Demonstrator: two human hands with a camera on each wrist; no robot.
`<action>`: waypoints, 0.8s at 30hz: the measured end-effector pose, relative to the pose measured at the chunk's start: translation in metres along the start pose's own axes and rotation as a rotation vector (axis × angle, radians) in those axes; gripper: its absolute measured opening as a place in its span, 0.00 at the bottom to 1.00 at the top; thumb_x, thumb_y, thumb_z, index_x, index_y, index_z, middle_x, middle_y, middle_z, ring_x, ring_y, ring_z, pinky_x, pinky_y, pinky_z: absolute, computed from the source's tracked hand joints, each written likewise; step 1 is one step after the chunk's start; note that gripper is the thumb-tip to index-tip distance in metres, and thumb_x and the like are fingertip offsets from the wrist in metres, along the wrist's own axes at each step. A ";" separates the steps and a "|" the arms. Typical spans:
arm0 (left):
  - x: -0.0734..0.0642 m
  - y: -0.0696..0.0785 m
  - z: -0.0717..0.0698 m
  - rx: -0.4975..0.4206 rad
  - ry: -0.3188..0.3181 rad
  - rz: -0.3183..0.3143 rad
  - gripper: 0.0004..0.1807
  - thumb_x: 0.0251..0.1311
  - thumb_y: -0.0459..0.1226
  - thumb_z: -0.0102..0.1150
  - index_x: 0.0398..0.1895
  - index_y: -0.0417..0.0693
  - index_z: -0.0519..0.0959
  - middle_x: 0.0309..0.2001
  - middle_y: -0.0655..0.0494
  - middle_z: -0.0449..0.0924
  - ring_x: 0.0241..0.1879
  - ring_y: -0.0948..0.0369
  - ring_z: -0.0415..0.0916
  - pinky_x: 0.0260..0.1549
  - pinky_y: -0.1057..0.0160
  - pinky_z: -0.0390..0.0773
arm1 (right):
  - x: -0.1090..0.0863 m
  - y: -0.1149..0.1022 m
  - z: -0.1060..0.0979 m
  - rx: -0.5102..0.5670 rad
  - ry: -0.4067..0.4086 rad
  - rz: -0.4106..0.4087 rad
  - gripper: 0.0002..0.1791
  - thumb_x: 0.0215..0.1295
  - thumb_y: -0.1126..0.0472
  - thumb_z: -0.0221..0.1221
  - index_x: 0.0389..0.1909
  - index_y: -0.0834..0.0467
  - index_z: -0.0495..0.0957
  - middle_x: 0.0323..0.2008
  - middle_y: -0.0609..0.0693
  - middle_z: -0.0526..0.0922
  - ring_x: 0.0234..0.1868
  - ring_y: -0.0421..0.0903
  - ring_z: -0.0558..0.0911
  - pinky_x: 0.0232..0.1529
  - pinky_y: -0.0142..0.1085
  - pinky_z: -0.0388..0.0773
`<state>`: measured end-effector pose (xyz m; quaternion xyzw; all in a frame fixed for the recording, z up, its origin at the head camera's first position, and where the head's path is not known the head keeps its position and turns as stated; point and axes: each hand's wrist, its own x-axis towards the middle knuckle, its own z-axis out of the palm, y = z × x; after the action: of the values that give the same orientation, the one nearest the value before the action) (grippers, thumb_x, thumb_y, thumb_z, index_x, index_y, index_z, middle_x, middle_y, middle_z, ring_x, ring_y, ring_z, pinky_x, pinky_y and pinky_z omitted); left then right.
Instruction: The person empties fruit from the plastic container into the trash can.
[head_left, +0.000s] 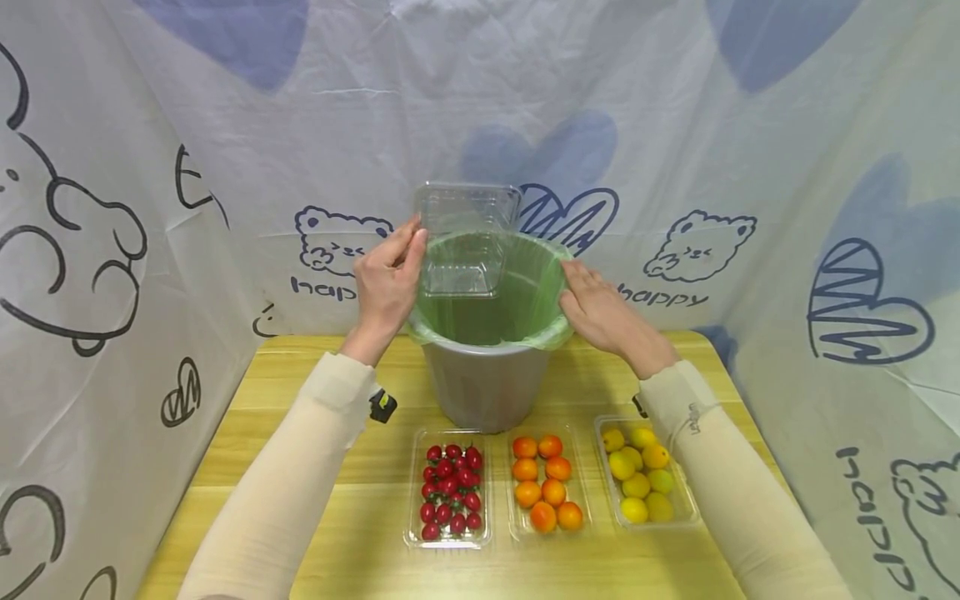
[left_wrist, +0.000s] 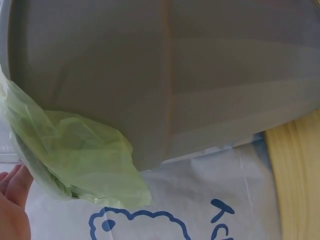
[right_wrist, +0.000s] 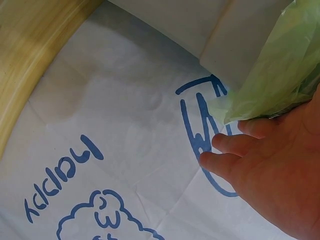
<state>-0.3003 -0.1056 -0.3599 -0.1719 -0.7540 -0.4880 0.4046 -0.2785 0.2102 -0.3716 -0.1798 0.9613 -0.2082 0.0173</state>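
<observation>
A clear plastic container [head_left: 468, 212] is tilted over the mouth of a grey bin [head_left: 487, 387], pinched at its left edge by my left hand [head_left: 386, 279]. The container has nothing inside it. A green plastic bag [head_left: 538, 279] lines the bin and folds over its rim; its loose edge [left_wrist: 85, 160] hangs down the outside in the left wrist view. On the right side of the rim rests my right hand [head_left: 603, 312], its fingers fairly straight against the bag. In the right wrist view the fingers [right_wrist: 225, 162] lie beside the green bag edge.
In front of the bin, on the wooden table [head_left: 360, 517], stand clear trays of red cherry tomatoes [head_left: 450, 492], small orange fruits [head_left: 547, 483] and small yellow fruits [head_left: 636, 475]. A printed white cloth [head_left: 360, 125] hangs behind the bin and at both sides.
</observation>
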 end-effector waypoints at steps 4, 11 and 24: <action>0.000 0.000 -0.002 0.013 -0.004 -0.025 0.16 0.72 0.37 0.65 0.58 0.41 0.85 0.56 0.42 0.86 0.42 0.46 0.91 0.40 0.75 0.87 | 0.001 0.000 0.001 0.003 0.000 -0.001 0.37 0.83 0.49 0.29 0.85 0.65 0.41 0.85 0.64 0.42 0.86 0.64 0.44 0.87 0.58 0.41; 0.004 0.001 -0.005 0.014 -0.008 -0.098 0.16 0.73 0.39 0.64 0.58 0.41 0.85 0.53 0.41 0.87 0.30 0.51 0.87 0.30 0.85 0.75 | 0.000 0.000 0.000 0.002 -0.004 0.000 0.38 0.83 0.49 0.28 0.85 0.65 0.40 0.85 0.65 0.42 0.86 0.64 0.44 0.86 0.59 0.40; 0.021 0.002 -0.030 -0.073 -0.009 -0.288 0.18 0.75 0.43 0.62 0.60 0.42 0.85 0.55 0.41 0.88 0.23 0.69 0.83 0.20 0.77 0.82 | 0.000 0.000 0.000 0.001 -0.007 -0.005 0.38 0.82 0.49 0.27 0.85 0.65 0.40 0.85 0.64 0.41 0.86 0.63 0.43 0.87 0.56 0.39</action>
<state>-0.2987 -0.1339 -0.3362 -0.0789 -0.7546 -0.5672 0.3205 -0.2789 0.2101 -0.3711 -0.1831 0.9606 -0.2079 0.0202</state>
